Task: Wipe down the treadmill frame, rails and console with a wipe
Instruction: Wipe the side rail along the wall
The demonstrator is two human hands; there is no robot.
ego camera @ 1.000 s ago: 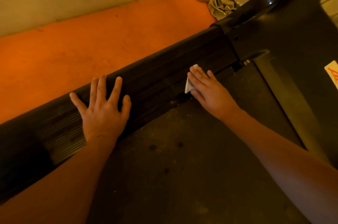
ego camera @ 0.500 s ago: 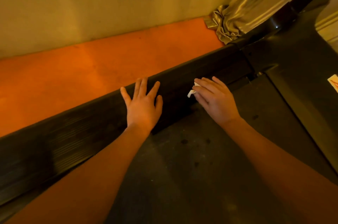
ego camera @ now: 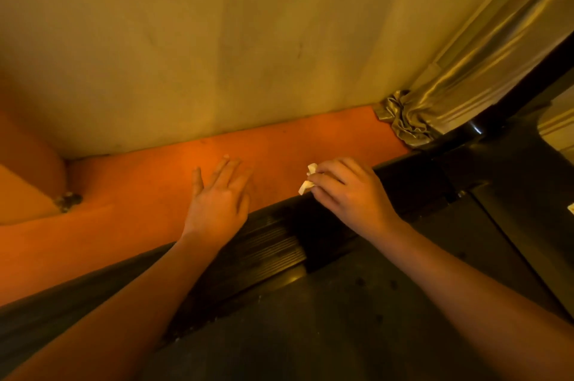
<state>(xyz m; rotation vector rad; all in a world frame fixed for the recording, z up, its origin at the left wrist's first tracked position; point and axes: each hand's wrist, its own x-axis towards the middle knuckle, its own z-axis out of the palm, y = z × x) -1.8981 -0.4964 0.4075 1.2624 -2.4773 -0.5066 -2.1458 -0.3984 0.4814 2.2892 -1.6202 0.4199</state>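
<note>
Right hand point(ego camera: 348, 194) pinching wipe point(ego camera: 307, 183), left hand point(ego camera: 217, 203) flat

No words or numbers can be read. A sliver of a pale sticker point(ego camera: 571, 208) shows on the dark treadmill point(ego camera: 512, 181) at the right edge, too cut off to make out.

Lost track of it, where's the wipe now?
Head view, just right of centre: the wipe is pinched in the right hand, over the treadmill's side rail.
</note>
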